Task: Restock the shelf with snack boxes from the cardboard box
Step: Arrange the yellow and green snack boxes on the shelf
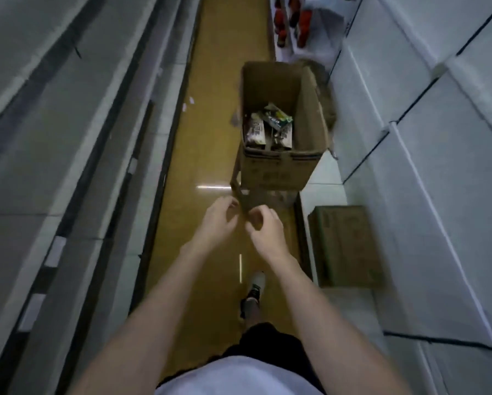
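An open cardboard box (279, 169) stands on the brown aisle floor ahead of me. Several snack boxes (267, 129) lie loosely at its bottom. Its near flap (243, 195) hangs down toward me. My left hand (217, 223) and my right hand (266, 230) meet at the lower edge of that flap, fingers curled around it. The grey shelf (68, 155) runs along the left side of the aisle, its tiers blurred.
A closed cardboard box (344, 246) lies on the floor to the right, against the white shelving (427, 172). Red bottles (304, 24) stand at the far right end. My foot (254, 289) is on the floor behind the hands. Price tags (55, 252) line the left shelf's edges.
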A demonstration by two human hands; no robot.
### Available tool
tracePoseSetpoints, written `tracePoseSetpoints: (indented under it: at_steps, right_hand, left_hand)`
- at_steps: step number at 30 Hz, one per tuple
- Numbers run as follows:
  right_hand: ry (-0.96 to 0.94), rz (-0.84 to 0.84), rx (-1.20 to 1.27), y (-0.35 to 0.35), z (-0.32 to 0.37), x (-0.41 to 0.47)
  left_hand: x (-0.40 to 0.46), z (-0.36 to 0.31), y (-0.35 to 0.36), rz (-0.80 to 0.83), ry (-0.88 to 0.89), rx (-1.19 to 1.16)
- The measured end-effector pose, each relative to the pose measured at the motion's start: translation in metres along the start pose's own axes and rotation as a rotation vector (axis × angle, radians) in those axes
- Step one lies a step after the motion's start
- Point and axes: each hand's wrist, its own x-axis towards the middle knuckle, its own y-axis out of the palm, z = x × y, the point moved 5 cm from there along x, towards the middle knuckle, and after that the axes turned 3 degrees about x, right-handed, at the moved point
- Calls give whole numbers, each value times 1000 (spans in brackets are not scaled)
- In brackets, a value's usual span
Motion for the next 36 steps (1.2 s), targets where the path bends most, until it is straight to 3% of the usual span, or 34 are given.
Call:
tracePoseSetpoints:
  at_steps: [10,17,24,30,36]
  right_hand:
    - [52,-49,86,-57,25,212]
    - [110,-122,32,-66,26,322]
    - [368,-308,11,-59,6,406]
    - [615,-457,56,-44,1,434]
    - [715,-513,93,-40,-3,460]
  left_hand:
    - [224,-26,-19,14,-2,56]
    - [353,-24,-7,18,93,39]
    - [496,-23,29,295,246,125]
    - [570,-25,47,574,429,258]
    - [620,-22,59,673,371,320]
